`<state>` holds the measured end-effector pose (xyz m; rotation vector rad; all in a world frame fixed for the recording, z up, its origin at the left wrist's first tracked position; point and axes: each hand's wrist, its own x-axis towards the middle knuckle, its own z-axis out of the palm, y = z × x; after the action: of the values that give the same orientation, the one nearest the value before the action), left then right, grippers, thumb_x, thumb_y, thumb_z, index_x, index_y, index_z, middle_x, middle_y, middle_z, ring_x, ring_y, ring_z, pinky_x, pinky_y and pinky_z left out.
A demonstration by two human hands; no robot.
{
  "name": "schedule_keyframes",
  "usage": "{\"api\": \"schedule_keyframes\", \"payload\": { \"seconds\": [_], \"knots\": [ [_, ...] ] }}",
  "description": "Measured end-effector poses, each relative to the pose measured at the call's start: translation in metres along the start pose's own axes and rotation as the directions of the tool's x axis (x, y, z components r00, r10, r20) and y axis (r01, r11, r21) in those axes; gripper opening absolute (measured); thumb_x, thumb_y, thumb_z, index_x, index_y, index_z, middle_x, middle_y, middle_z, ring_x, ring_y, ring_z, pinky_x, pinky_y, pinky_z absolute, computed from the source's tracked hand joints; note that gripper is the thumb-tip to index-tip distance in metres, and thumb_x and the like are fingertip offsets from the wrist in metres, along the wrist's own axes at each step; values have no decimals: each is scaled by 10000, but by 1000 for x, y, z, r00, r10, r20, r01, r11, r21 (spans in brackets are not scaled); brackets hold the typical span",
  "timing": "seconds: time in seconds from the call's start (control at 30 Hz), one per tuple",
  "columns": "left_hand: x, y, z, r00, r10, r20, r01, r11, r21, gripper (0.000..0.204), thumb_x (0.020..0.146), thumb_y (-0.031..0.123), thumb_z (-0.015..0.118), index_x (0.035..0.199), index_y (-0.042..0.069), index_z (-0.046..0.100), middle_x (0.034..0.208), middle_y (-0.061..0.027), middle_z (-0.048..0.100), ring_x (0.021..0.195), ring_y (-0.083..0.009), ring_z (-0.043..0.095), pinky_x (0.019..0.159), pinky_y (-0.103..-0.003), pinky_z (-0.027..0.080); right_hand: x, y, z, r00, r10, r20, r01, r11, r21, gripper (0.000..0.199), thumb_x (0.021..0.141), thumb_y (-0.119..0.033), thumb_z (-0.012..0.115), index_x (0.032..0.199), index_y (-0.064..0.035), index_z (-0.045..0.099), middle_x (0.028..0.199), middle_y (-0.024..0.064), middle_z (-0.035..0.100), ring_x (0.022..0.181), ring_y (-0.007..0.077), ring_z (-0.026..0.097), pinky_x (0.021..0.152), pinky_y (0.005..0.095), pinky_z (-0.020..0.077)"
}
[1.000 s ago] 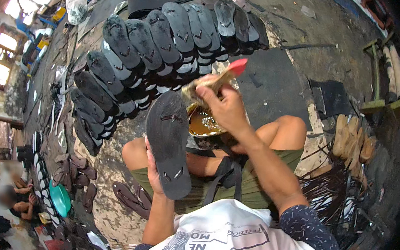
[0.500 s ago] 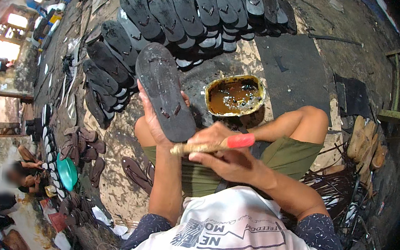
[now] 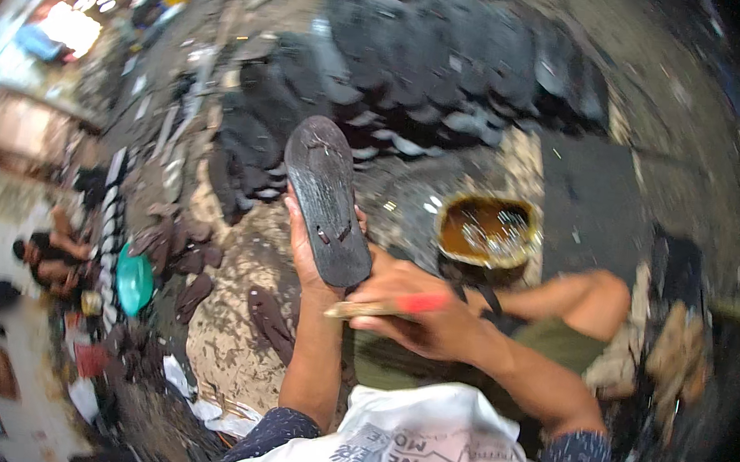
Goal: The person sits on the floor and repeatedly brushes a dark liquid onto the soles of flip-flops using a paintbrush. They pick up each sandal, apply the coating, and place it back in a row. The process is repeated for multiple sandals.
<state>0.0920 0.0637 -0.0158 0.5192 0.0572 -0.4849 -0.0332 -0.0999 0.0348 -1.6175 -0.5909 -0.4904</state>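
Here we grip a dark sandal sole (image 3: pixel 328 199) flat in our left hand (image 3: pixel 312 256), face up for the red-handled brush (image 3: pixel 389 304) clenched in our right hand (image 3: pixel 424 315), the glue tin (image 3: pixel 489 231) at two o'clock.

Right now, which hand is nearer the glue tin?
Right. The right hand, gripping the red-handled brush, sits just below the glue tin; the left hand holds the black sole farther left.

A sandal sole (image 3: pixel 326 199) rests on the left hand (image 3: pixel 308 256), left of the tin (image 3: pixel 488 233). Rows of soles (image 3: pixel 423 82) lie behind both.
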Motion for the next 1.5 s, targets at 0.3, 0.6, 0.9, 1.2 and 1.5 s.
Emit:
{"api": "schedule_keyframes", "payload": {
  "seconds": [0.3, 0.6, 0.9, 1.2, 1.5],
  "knots": [
    [-42, 115, -182, 887, 186, -423, -244, 966, -85, 695, 1007, 587, 458, 1422, 31, 489, 1358, -231, 571, 1165, -382, 606, 973, -535, 534, -58, 53, -163, 562, 297, -772, -343, 933, 109, 328, 1014, -279, 664, 1209, -21, 612, 1146, 20, 627, 1052, 118, 552, 990, 289, 421],
    [-116, 109, -182, 752, 242, -613, -118, 964, 237, 356, 958, 116, 612, 1312, 118, 575, 1200, -51, 665, 1016, -235, 672, 840, -405, 613, -133, 63, -206, 336, 344, -877, -543, 831, 118, 345, 1028, -301, 639, 1210, -9, 611, 1135, 22, 625, 1032, 108, 558, 945, 283, 440],
    [140, 118, -68, 883, 417, -217, -248, 805, 538, 611, 981, 67, 601, 1543, 39, 363, 1249, -70, 590, 1079, -189, 595, 999, -434, 542, -129, 40, -202, 271, 283, -920, -540, 836, 98, 358, 1012, -327, 660, 1165, -6, 613, 1116, 33, 633, 1009, 131, 559, 945, 298, 439],
    [175, 96, -125, 887, 438, -148, -308, 799, 517, 564, 977, 154, 626, 1494, 59, 424, 1234, -120, 609, 1078, -253, 636, 980, -489, 558, -132, -7, -200, 152, 227, -962, -606, 790, 91, 443, 973, -417, 679, 1193, -38, 614, 1190, 39, 613, 1099, 177, 550, 979, 363, 434],
    [-175, 75, -306, 463, 810, -360, 849, -288, 443, 866, 897, 350, 742, 1549, 20, 278, 1576, -251, 313, 1462, -444, 288, 1182, -535, 280, -123, 74, -197, 422, 302, -855, -536, 844, 33, 355, 1020, -328, 633, 1197, -21, 657, 1115, 25, 670, 1014, 119, 603, 922, 297, 489]
  ]
}}
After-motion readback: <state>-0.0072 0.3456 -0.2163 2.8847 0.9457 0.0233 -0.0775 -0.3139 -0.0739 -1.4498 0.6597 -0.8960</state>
